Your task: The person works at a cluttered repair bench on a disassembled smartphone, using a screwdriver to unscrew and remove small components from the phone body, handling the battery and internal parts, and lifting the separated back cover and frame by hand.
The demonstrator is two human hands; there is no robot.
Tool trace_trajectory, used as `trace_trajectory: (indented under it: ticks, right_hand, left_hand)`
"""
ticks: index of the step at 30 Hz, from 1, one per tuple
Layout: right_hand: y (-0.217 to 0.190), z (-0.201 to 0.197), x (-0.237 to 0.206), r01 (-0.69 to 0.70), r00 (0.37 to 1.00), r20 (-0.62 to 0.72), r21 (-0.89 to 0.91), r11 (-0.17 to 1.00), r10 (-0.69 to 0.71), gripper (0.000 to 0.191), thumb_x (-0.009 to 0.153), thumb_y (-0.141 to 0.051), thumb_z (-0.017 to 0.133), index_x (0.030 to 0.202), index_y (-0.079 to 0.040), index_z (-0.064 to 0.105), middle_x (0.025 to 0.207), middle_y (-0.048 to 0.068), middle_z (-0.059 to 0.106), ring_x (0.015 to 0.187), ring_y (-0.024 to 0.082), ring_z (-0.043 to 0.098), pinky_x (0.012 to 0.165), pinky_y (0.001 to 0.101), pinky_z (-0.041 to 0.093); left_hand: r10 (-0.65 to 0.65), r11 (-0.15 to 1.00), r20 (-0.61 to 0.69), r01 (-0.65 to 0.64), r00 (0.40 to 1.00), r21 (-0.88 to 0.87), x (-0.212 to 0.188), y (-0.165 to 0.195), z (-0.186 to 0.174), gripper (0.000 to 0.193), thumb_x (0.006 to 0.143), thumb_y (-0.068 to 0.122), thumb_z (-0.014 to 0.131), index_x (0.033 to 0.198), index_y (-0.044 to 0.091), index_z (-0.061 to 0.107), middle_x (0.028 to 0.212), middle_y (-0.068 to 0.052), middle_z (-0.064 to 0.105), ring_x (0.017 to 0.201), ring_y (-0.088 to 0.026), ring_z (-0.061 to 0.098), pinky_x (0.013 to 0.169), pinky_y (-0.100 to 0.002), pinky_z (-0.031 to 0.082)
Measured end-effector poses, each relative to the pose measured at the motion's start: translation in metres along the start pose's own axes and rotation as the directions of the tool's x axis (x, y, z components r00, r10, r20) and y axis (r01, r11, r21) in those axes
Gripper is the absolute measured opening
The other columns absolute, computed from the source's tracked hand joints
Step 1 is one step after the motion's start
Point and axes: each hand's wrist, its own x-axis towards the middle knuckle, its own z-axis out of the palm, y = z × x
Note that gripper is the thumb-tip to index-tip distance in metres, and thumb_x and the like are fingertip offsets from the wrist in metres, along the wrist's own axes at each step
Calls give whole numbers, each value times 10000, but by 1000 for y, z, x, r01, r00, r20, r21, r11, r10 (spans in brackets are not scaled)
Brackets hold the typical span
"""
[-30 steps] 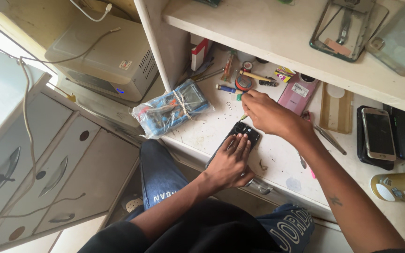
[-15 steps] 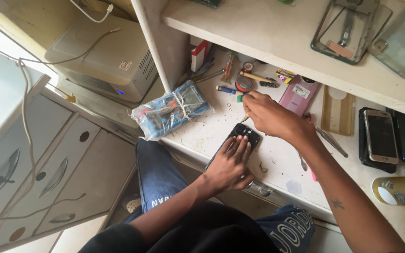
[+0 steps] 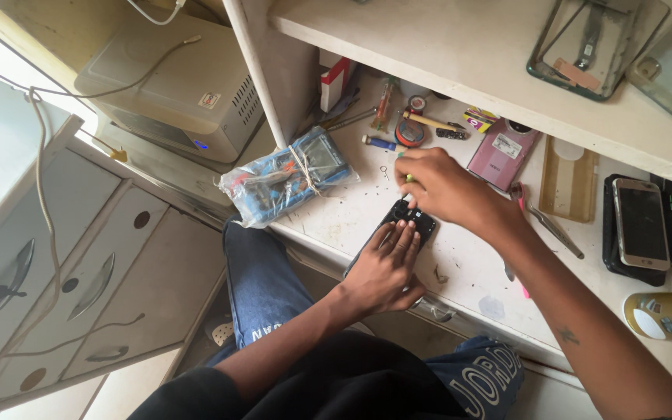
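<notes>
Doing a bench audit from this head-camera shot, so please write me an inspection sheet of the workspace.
Surface: white worktop, scuffed, specked with debris.
Job's things: dark phone flat near the front edge.
Clutter: bagged tool bundle, pink phone, tweezers, gold phone, yellow can.
Hands: left hand presses the phone; right hand at its top end, pinching something small; what it is cannot be told.
Cables: white cable hanging at left.
Surroundings: beige box unit, upper shelf, drawer fronts.
</notes>
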Motion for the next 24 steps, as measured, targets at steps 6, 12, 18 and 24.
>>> trace_trajectory:
  ticks: [6,12,18,24]
  right_hand:
    - [-10,-6,0,-431,886,107,-163,887,451,234,958,-166,656,887,51,601,742,262,644,704,424,738,651,501,583]
    - [-7,2,5,-118,990,50,-229,966,132,145,910,-87,669,904,38,596,774,268,641,800,466,674,682,532,524]
    - [10,-6,15,88,981,180,-114,990,-67,117,838,-2,651,870,30,543,849,225,634,847,431,649,740,512,494]
    - [17,0,18,-137,985,86,-121,983,147,157,872,-70,703,892,42,595,776,226,662,726,376,705,628,457,540]
  left_hand:
    - [-11,1000,-8,11,1000,-5,0,0,3,868,819,480,663,1349,-194,526,1449,-385,507,1392,-456,508,1226,-504,301]
    - [-14,999,-23,13,1000,-40,-1,1,6,875,810,474,668,1344,-205,528,1443,-394,509,1387,-457,512,1222,-505,306]
    - [-9,999,-41,8,999,-34,0,1,2,863,809,466,673,1336,-204,537,1427,-389,529,1374,-452,531,1218,-504,321]
    - [-11,1000,-60,9,998,-27,2,2,-3,853,801,456,671,1326,-205,548,1405,-390,547,1354,-446,552,1218,-502,334]
